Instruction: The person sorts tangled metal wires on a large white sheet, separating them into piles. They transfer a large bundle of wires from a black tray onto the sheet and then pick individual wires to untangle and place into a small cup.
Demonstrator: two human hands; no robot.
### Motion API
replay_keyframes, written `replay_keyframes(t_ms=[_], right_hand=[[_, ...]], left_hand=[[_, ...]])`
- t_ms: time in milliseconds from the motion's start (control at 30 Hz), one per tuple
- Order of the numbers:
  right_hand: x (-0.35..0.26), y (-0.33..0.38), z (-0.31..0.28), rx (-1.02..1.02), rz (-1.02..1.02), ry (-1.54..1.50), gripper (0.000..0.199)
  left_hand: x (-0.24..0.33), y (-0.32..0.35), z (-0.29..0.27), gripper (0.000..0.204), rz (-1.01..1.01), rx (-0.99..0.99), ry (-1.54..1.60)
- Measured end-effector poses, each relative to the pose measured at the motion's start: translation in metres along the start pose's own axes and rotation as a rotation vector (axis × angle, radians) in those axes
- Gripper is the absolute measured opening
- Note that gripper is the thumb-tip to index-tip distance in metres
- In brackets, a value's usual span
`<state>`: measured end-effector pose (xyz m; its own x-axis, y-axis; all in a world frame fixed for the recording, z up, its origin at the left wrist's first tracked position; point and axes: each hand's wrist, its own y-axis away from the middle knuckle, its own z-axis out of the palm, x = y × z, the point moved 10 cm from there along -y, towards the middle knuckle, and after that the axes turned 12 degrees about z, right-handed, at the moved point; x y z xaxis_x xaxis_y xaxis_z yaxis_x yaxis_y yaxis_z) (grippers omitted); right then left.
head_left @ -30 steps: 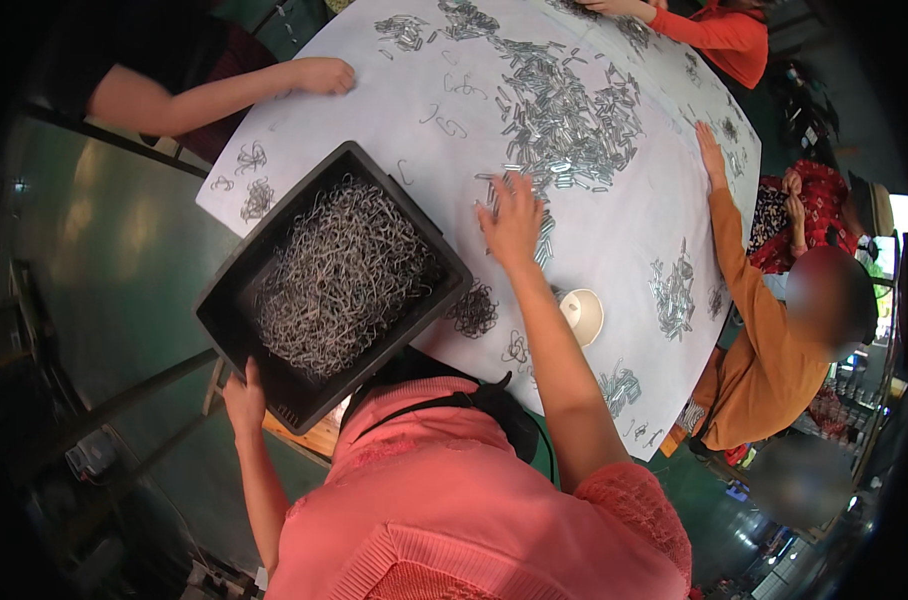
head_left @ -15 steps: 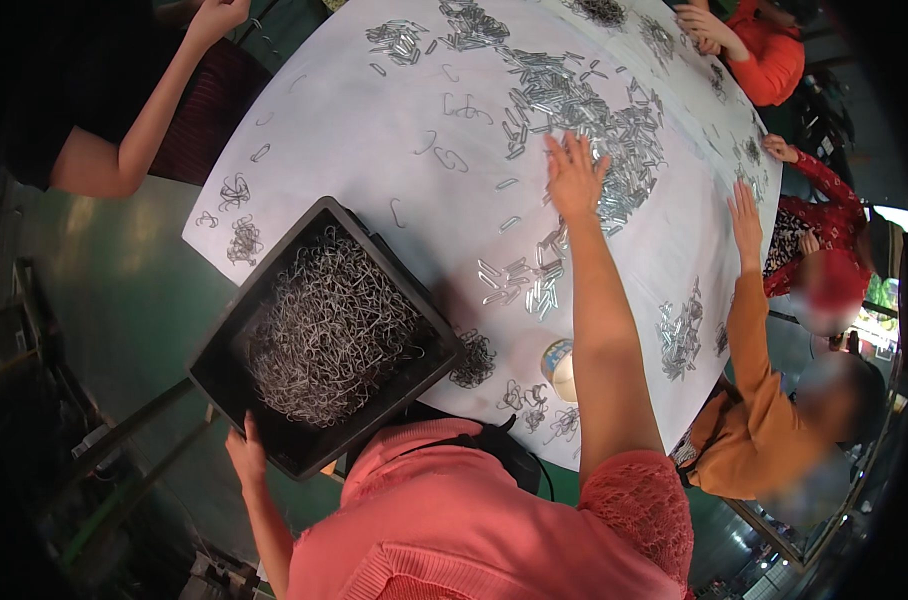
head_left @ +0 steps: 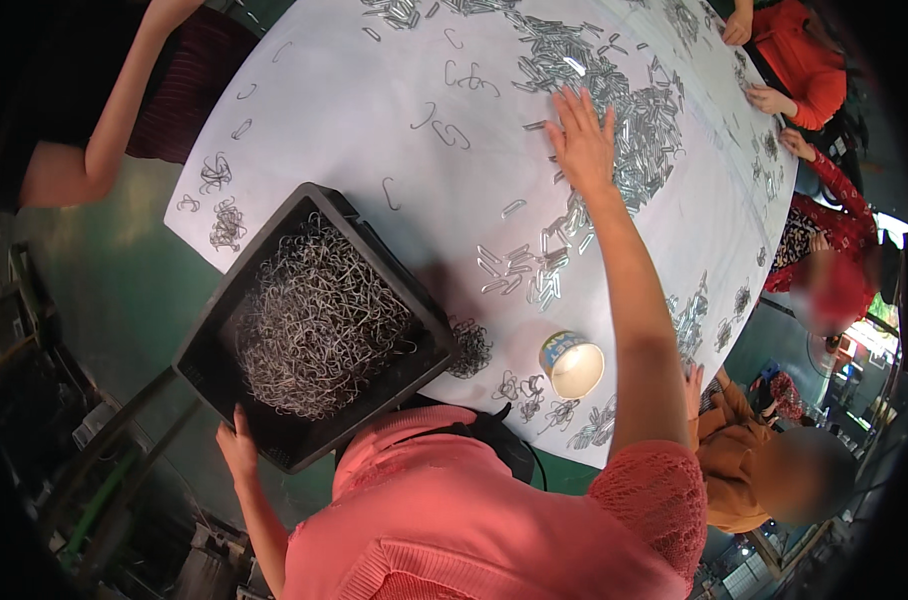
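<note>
My left hand point(head_left: 238, 447) grips the near left rim of a black plastic crate point(head_left: 302, 199), fingers partly hidden beneath it. A heap of thin bent wire hooks point(head_left: 319, 320) fills much of the crate, which is held over the table's near edge. My right hand point(head_left: 584, 148) reaches across the white tabletop point(head_left: 374, 110) with fingers stretched and lies palm down at the left border of a spread of shiny elongated metal loops point(head_left: 639, 140). Nearer to me, a few more loops point(head_left: 549, 275) trail off from that spread.
A paper cup point(head_left: 578, 370) stands near the table's front edge, beside small clusters of hooks point(head_left: 519, 390). Loose hooks point(head_left: 444, 130) lie mid-table; small piles point(head_left: 227, 222) sit at the left edge. A person in orange point(head_left: 744, 450) and others in red work along the right; another arm point(head_left: 114, 110) is at left.
The view has shifted a little. My right hand stays flat by the loops, a little farther in. The person in orange has drawn a hand back from the table. My left hand keeps the crate.
</note>
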<state>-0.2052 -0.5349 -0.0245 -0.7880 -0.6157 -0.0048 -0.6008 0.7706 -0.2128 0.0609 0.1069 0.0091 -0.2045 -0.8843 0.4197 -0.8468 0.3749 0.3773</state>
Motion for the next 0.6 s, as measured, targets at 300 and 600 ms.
replay_keyframes(t_ms=[300, 600], right_hand=[[-0.138, 0.189, -0.013, -0.484, -1.036, -0.218, 0.054], [0.001, 0.07, 0.008, -0.232, -0.457, 0.111, 0.051]], left_hand=[[-0.006, 0.0, 0.002, 0.047, -0.083, -0.05, -0.052], [0.002, 0.0, -0.001, 0.047, 0.039, -0.005, 0.018]])
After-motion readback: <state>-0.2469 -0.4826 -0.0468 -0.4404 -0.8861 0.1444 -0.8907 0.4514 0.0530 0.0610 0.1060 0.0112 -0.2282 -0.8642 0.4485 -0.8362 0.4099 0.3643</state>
